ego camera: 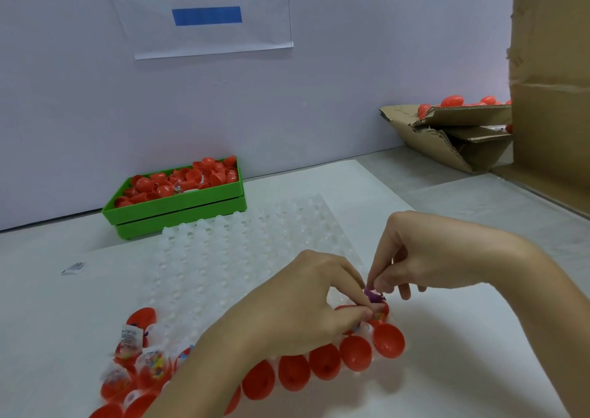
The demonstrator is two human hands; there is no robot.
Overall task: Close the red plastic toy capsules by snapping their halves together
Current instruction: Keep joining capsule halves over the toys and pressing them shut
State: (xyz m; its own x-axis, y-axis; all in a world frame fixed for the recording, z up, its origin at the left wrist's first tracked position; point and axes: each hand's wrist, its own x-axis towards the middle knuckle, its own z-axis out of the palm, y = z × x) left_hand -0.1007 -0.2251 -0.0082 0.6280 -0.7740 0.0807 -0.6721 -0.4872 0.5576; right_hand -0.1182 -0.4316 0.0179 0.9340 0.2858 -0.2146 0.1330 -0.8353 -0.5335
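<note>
A row of open red capsule halves [356, 353] sits in a clear plastic blister tray [242, 258] near the table's front. Further left, several halves hold small packets of toys [153, 365]. My left hand [306, 302] and my right hand [427, 255] meet above a red half [381, 310] at the row's right end. Both pinch a small purple toy [373, 294] just over that half. My left forearm hides part of the row.
A green tray [178, 208] piled with loose red capsule halves stands at the back left against the wall. A torn cardboard box [447, 130] with closed red capsules lies at the back right, beside a tall cardboard wall [552, 82]. A small wrapper scrap [74, 267] lies at the left.
</note>
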